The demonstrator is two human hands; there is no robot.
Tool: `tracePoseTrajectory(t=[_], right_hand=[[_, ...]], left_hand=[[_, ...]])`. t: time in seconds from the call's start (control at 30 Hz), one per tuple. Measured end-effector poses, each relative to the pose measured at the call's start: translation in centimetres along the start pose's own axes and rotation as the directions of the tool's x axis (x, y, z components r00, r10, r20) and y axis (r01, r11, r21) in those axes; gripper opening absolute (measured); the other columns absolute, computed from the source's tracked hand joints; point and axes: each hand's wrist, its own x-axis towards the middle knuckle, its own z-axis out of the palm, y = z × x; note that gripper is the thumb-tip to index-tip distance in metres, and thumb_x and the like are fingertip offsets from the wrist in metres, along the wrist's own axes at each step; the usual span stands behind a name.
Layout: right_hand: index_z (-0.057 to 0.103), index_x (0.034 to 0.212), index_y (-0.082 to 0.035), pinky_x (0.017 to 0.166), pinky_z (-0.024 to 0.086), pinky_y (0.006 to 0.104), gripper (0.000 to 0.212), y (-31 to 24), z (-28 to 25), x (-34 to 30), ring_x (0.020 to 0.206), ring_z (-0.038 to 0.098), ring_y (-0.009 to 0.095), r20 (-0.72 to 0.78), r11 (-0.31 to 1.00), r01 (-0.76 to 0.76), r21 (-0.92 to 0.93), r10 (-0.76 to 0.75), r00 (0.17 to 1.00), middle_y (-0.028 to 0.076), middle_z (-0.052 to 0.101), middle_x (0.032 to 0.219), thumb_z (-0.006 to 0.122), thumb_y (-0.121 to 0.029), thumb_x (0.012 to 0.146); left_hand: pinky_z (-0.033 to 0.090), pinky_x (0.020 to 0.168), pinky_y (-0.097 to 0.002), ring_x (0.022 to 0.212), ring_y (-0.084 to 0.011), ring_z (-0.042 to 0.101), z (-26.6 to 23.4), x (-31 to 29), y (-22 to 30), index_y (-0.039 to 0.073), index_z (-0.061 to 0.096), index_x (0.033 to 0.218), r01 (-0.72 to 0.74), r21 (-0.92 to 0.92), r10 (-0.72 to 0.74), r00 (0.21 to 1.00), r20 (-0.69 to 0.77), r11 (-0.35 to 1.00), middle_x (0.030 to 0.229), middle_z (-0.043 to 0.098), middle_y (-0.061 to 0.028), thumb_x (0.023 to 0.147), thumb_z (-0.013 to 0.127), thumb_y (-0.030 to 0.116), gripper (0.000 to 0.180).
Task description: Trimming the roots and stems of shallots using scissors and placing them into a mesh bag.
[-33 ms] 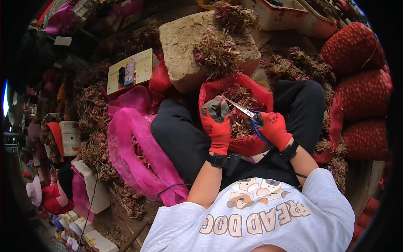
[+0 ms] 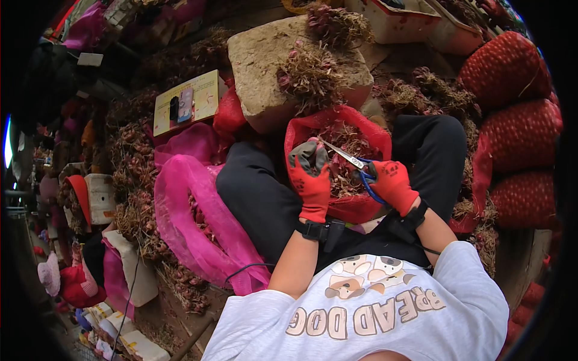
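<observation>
My right hand (image 2: 392, 182), in a red glove, is closed round the blue handles of a pair of scissors (image 2: 346, 154). Their metal blades point up and left, the tips beside the fingertips of my left hand (image 2: 311, 180). That hand wears a red glove with a grey palm; its fingers are curled together on a small purplish shallot (image 2: 314, 139), mostly hidden by the glove. Both hands are over an open red mesh bag (image 2: 293, 128) between my knees, which contains loose shallots and dry trimmings (image 2: 346, 186).
Bundles of dried-top shallots (image 2: 310, 75) lie on a worn pale block (image 2: 259, 60) ahead. A pink mesh bag (image 2: 180, 198) sits left of my leg, near a board (image 2: 201, 96) with a phone (image 2: 185, 103). Full red mesh sacks (image 2: 524, 135) are stacked at right.
</observation>
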Motion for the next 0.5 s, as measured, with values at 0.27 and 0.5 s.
tracePoseTrajectory(t=[0.27,0.5], right_hand=[[0.066,0.083,-0.006,0.049,0.044,0.0335,0.031,-0.5,0.1,0.2,0.050,0.056,0.018,0.391,0.711,-0.369,0.599,0.142,0.909,0.009,0.058,0.058,0.065,-0.037,0.081],[0.064,0.077,-0.005,0.034,0.033,0.0222,0.030,-2.1,-2.1,0.0,0.039,0.041,0.004,0.597,0.345,-0.540,0.768,-0.082,0.798,0.000,0.056,0.058,0.060,-0.033,0.088]], left_hand=[[0.045,0.090,-0.0258,0.104,-0.0146,0.055,0.8,0.5,1.1,0.000,0.050,0.107,0.023,-0.276,-0.038,0.998,-0.048,0.961,0.110,0.056,-0.0092,0.084,0.055,-0.008,0.025],[0.050,0.084,-0.0266,0.098,-0.0155,0.059,-0.5,1.1,-1.0,0.001,0.044,0.121,0.338,-0.594,-0.345,0.933,0.106,0.730,0.112,0.057,-0.0091,0.090,0.054,0.004,0.033]])
